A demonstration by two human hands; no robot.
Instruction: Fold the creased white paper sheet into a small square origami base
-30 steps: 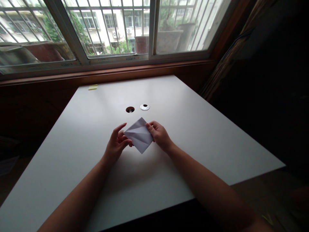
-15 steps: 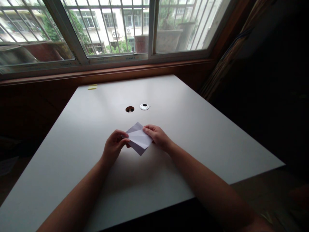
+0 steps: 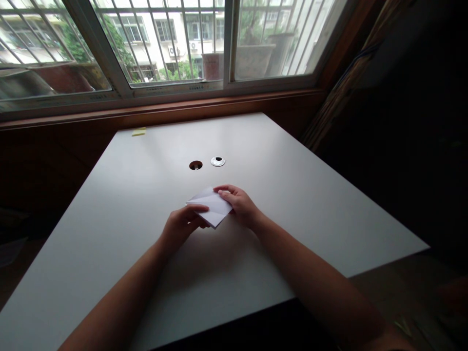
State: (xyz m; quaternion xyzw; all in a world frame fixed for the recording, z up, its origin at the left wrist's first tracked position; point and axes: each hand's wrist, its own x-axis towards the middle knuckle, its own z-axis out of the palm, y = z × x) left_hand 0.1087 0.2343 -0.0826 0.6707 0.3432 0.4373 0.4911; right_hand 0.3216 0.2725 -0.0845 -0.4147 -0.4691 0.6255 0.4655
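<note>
A small folded sheet of white paper [image 3: 215, 210] is held above the table, one corner pointing toward me. My left hand [image 3: 185, 222] grips its left side, with a finger lying along the top face and other fingers underneath. On the right edge my right hand [image 3: 239, 202] is closed, thumb on top; its fingertips reach the far edge. Parts of the fingers below the paper are hidden.
The white table [image 3: 300, 204] carries a round cable hole [image 3: 196, 165] and a silver ring-shaped grommet [image 3: 218, 161] beyond my hands. Yellow tape [image 3: 139, 131] sticks at the far left edge. A barred window [image 3: 175, 44] stands behind.
The paper's lower flap now lies closer against the rest, so its outline looks smaller. My left hand has shifted slightly right, its finger now over the paper's top face.
</note>
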